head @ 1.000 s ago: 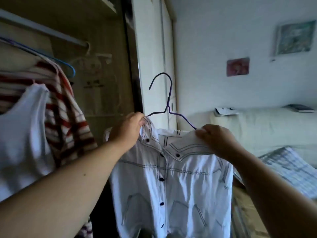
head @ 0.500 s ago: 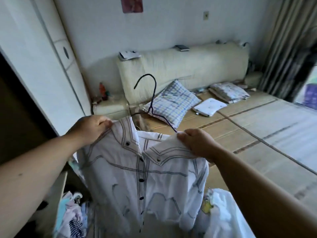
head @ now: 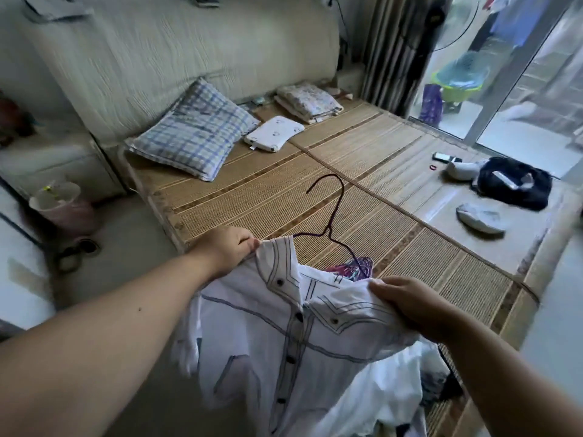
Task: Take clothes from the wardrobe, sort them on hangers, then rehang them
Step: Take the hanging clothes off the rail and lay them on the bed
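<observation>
Both hands are up on the white shirt, held out over the near edge of the woven mat. The left hand bunches one shoulder in curled fingers. The right hand pinches the other, thumb on top. It's thin, soft cloth with dark contrast stitching in pointed yokes and round dark buttons. A slim dark wire hanger sits inside the collar, its hook rising over the mat. At the mat's far end lie a plump blue-checked pillow and a small white contoured pillow. A crumpled dark garment lies beyond its right edge.
</observation>
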Motion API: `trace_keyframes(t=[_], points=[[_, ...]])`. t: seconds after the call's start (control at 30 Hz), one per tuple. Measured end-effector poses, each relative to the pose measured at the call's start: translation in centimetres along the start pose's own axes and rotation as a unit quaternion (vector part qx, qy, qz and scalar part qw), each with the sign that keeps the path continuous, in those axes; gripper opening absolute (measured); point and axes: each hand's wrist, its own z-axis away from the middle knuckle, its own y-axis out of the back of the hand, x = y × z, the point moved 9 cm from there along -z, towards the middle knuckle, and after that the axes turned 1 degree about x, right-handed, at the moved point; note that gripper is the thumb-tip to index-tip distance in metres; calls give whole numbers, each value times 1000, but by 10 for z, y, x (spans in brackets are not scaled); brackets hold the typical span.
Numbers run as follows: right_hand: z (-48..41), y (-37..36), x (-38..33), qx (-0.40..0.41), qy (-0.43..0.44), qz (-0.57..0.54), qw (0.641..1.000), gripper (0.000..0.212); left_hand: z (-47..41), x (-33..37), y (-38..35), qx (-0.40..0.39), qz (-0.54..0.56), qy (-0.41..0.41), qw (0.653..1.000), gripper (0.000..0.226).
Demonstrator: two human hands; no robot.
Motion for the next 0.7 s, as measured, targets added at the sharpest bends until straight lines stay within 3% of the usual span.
trace_keyframes(t=[0.23,0.47,0.57,0.7], points=[[-17,82,95,44,-67,12,997,23,-54,90,-94,-61,-10,-47,997,25],[-103,94,157,152,-75,133,977,35,-109,90,-183,-86,-77,14,993,28],[-135,90,176,166,-93,161,968,26,-114,84,-211,-102,-74,32,992,40],[-165,70,199,132,-127,243,953,53,-95,61,-255,-173,-57,46,982,61]])
